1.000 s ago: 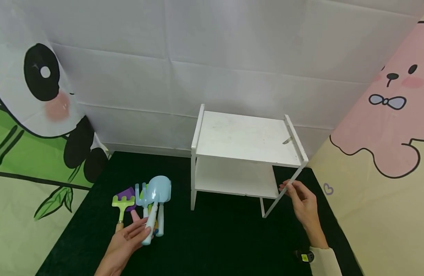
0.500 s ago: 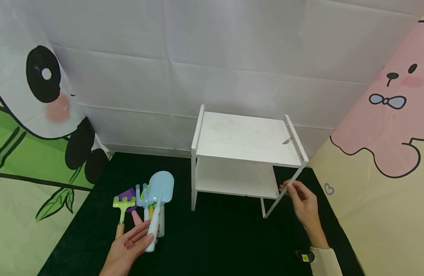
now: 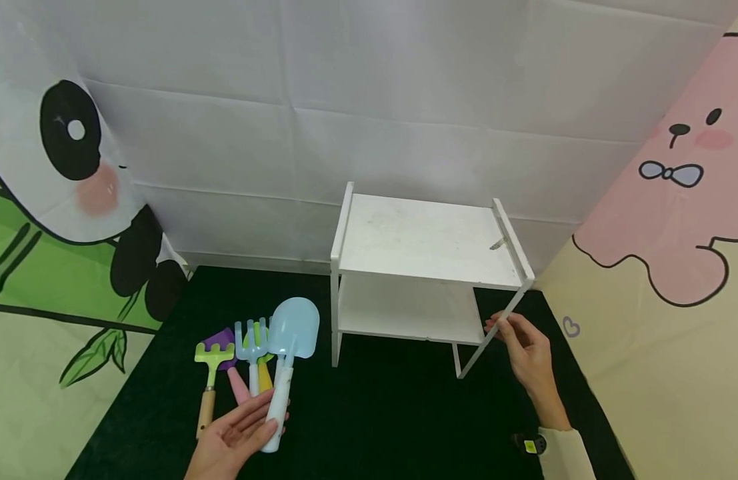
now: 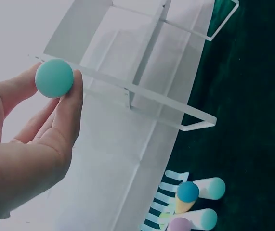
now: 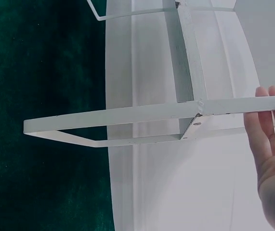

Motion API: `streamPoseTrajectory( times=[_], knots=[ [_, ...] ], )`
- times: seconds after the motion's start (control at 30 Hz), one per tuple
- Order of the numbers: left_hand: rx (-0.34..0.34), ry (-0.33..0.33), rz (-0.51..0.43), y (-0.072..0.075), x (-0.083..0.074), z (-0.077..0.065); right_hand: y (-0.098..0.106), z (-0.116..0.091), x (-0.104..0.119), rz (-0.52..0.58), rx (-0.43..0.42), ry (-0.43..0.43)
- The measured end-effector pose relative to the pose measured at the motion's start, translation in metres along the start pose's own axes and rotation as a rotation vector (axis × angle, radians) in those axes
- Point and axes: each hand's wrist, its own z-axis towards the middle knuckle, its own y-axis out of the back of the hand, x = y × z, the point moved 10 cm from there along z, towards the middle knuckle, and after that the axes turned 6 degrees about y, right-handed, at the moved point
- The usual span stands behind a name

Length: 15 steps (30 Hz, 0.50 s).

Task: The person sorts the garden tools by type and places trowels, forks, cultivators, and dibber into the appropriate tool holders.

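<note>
In the head view my left hand point(image 3: 233, 433) pinches the pale handle of a light-blue toy shovel point(image 3: 294, 328) between thumb and fingers. Its scoop points away from me, over the right side of a group of small garden tools. In the left wrist view, the turquoise end point(image 4: 54, 78) of the handle shows between the fingertips. My right hand point(image 3: 527, 357) holds the right front leg of a small white two-tier shelf point(image 3: 429, 240). In the right wrist view, several fingers lie behind the white bar point(image 5: 245, 105); the thumb is mostly out of sight.
Left of the shelf lie a lime rake point(image 3: 215, 357) with a wooden handle, a light-blue fork point(image 3: 251, 347), a pink handle point(image 3: 238, 385) with a purple head and a yellow handle point(image 3: 265, 377). Dark green cloth point(image 3: 393, 420) covers the table; a white sheet point(image 3: 225, 147) hangs behind.
My left hand has drawn the shovel to the right and slightly toward me, uncovering more of the fork and yellow handle. The right hand and shelf hold still.
</note>
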Motion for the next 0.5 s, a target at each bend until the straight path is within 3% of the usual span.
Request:
streamPoseTrajectory(
  times=[0.37, 0.5],
  knots=[
    [0.073, -0.096, 0.069, -0.029, -0.021, -0.019, 0.0, -0.001, -0.001, 0.003, -0.004, 0.004],
    [0.133, -0.145, 0.106, -0.043, -0.032, -0.026, 0.001, -0.001, -0.002, 0.006, -0.021, -0.018]
  ],
)
